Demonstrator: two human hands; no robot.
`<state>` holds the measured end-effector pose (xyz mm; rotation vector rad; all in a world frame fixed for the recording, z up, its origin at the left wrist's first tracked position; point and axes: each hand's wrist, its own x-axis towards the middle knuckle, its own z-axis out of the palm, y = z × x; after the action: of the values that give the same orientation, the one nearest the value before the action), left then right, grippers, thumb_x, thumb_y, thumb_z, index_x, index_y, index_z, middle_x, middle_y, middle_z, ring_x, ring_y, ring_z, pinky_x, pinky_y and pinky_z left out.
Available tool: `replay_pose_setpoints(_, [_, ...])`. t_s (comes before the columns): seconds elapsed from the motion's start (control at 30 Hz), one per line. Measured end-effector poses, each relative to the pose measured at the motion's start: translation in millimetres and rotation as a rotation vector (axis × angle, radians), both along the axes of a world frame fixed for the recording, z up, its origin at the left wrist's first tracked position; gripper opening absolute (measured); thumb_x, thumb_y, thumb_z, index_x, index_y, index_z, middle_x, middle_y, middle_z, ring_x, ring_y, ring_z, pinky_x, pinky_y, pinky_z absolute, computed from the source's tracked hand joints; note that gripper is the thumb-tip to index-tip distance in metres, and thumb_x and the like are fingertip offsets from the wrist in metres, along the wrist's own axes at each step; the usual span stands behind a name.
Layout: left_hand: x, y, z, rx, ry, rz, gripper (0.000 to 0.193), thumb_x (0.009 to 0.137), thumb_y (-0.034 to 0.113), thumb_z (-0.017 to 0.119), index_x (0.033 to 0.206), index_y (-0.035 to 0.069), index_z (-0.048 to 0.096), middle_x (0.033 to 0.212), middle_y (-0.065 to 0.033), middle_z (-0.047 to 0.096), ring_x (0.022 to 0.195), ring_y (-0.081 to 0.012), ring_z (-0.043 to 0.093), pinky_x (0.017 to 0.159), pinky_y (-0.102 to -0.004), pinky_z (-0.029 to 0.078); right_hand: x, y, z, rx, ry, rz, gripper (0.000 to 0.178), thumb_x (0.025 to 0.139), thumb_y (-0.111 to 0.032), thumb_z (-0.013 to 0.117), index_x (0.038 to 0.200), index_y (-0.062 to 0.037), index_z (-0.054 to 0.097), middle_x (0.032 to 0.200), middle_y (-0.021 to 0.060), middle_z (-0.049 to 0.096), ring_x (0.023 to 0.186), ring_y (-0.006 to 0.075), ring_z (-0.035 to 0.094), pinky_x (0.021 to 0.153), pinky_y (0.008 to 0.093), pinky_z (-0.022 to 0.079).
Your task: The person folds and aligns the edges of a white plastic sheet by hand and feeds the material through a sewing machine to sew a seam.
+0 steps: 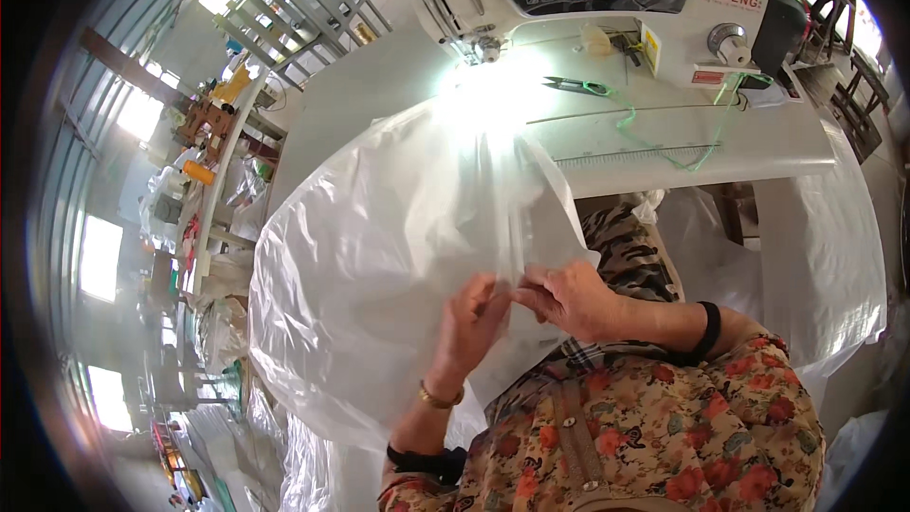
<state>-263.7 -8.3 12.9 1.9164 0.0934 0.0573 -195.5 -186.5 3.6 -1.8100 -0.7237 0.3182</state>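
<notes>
A large sheet of translucent white plastic (379, 218) spreads from the sewing machine (607, 14) down over the table edge and my lap. Its upper end runs under the machine's needle area, where a bright lamp washes out the detail. Along the sheet a narrow folded strip leads down to my hands. With bent fingers, my left hand (474, 318) pinches the sheet's fold. Close beside it, almost touching, my right hand (573, 301) pinches the same fold between thumb and fingers.
Thread snips (573, 85) on a green cord lie on the table (664, 104) right of the lamp's glare. A ruler scale (645, 155) runs along the table's front. Shelving with thread and bags (209, 180) stands at left; more plastic sheeting (825, 237) hangs at right.
</notes>
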Motion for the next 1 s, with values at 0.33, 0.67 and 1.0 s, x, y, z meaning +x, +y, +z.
replay_pose_setpoints(0.33, [8,7,-12,-0.075,0.0,0.033,0.009,0.095,0.006,0.052,0.097,0.0,0.059,0.065,0.0014,0.058,0.058,-0.0044,0.047,0.052,-0.0234,0.041,2,11,12,-0.018,-0.462,0.161,0.016,0.091,-0.016,0.059,0.089,-0.004,0.048,0.074,0.0131,0.055,0.068,0.0349,0.06,0.055,0.0431,0.046])
replay_pose_setpoints(0.67, [10,9,-4,-0.429,0.157,-0.033,0.014,0.096,0.006,0.05,0.1,0.001,0.063,0.083,0.0025,0.06,0.075,-0.0035,0.052,0.068,-0.0194,0.043,2,18,20,-0.028,-0.613,0.356,0.013,0.091,-0.014,0.052,0.098,-0.0023,0.051,0.081,0.0132,0.062,0.067,0.0286,0.064,0.054,0.0383,0.048])
replay_pose_setpoints(1.0, [20,5,-4,-0.541,0.151,0.044,0.012,0.094,0.013,0.057,0.095,0.003,0.063,0.083,0.0048,0.059,0.072,-0.0016,0.05,0.061,-0.0189,0.04,12,21,-11,-0.066,-0.79,0.454,0.02,0.086,-0.012,0.057,0.103,-0.0038,0.05,0.078,0.0146,0.059,0.068,0.0266,0.064,0.056,0.0369,0.049])
